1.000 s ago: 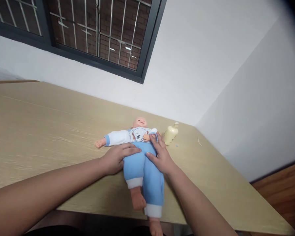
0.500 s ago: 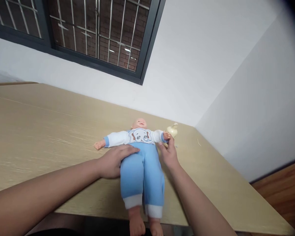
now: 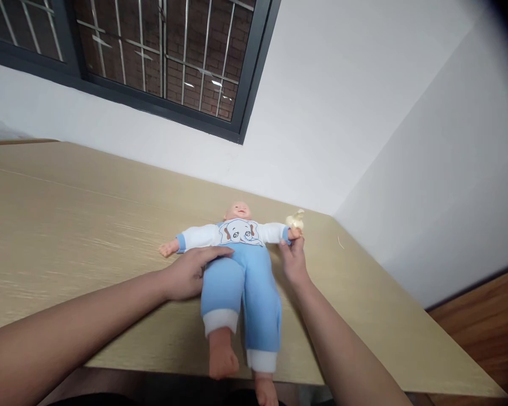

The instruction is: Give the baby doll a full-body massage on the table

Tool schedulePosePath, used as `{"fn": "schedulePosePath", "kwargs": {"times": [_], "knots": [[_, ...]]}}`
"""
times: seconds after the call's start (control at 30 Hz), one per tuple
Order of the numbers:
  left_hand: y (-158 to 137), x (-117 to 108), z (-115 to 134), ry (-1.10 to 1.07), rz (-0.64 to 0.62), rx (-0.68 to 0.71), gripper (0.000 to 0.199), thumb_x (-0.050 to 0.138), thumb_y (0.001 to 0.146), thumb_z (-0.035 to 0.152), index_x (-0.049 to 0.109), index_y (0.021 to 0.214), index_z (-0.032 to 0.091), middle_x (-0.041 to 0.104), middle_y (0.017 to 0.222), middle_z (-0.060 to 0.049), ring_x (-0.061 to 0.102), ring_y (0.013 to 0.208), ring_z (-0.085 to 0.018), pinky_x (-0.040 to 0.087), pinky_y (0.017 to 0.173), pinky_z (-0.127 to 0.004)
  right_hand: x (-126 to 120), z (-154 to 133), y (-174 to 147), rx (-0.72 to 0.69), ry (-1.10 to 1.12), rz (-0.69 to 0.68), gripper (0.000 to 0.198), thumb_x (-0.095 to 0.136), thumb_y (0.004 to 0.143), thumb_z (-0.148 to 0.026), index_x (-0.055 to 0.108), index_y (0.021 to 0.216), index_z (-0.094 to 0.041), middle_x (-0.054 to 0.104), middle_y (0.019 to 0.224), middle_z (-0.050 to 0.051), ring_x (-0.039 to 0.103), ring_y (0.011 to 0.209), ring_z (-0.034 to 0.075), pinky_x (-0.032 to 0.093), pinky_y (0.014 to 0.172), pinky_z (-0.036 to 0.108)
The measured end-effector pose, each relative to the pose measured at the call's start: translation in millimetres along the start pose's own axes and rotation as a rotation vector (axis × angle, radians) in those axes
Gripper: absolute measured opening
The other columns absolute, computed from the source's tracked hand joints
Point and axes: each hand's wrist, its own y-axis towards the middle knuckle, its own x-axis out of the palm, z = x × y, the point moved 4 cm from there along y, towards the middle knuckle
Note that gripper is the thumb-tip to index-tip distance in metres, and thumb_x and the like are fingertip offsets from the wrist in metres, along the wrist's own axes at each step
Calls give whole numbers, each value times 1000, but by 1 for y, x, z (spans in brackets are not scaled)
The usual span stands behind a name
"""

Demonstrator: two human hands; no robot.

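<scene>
A baby doll (image 3: pixel 258 293) in blue trousers and a white top with an elephant face lies on its back, head away from me, feet at the table's near edge. My left hand (image 3: pixel 190 273) grips the doll at the hip on the left side, thumb across the front; the other fingers are hidden behind the leg. My right hand (image 3: pixel 295 262) holds the doll's small hand and blue cuff on the right side between thumb and fingers. Just beyond that cuff stands a cream-coloured rounded thing (image 3: pixel 295 220) with a narrow top; I cannot make out its kind.
The pale wooden table (image 3: pixel 110 197) runs back to a white wall (image 3: pixel 322 101). A thin strand (image 3: pixel 341 242) lies on its right part. Above is a dark-framed window (image 3: pixel 161 56) with metal bars. A brown wooden panel (image 3: pixel 482 321) stands at the lower right.
The doll's leg on the left has risen and bent a little, its foot now higher in view. The doll's arm on the right reaches slightly further out with my right hand.
</scene>
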Motion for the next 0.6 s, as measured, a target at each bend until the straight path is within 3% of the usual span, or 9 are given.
{"fn": "schedulePosePath", "kwargs": {"times": [0.13, 0.23, 0.4, 0.6], "knots": [[-1, 4, -6, 23, 48, 42, 54, 60, 89, 24, 48, 142, 27, 61, 140, -8, 61, 123, -26, 51, 101, -42, 21, -31, -16, -179, -198, -276, 93, 55, 93, -56, -1, 161, -25, 13, 168, 12, 17, 154, 29, 27, 121, 54], [0, 6, -4, 28, 44, 51, 48, 57, 92, 24, 51, 140, 27, 64, 136, -7, 62, 121, -25, 51, 101, -41, 28, -41, -23, -233, -355, -399, 91, 54, 93, -60, 2, 161, -30, -7, 169, 5, -6, 156, 32, 13, 123, 59], [6, 8, 1, -58, 46, 89, 35, 52, 97, 24, 61, 131, 28, 69, 129, -3, 65, 117, -21, 50, 101, -37, 31, -42, -23, -218, -478, -501, 81, 52, 93, -63, 12, 159, -39, -23, 166, -3, -10, 154, 35, 10, 123, 61], [6, 11, 0, -47, 52, 130, 37, 54, 95, 22, 60, 132, 28, 68, 131, -4, 65, 119, -21, 49, 103, -37, 33, -46, -23, -252, -541, -541, 74, 50, 95, -61, 17, 158, -40, -15, 168, -3, -8, 155, 34, 10, 123, 62]]}}
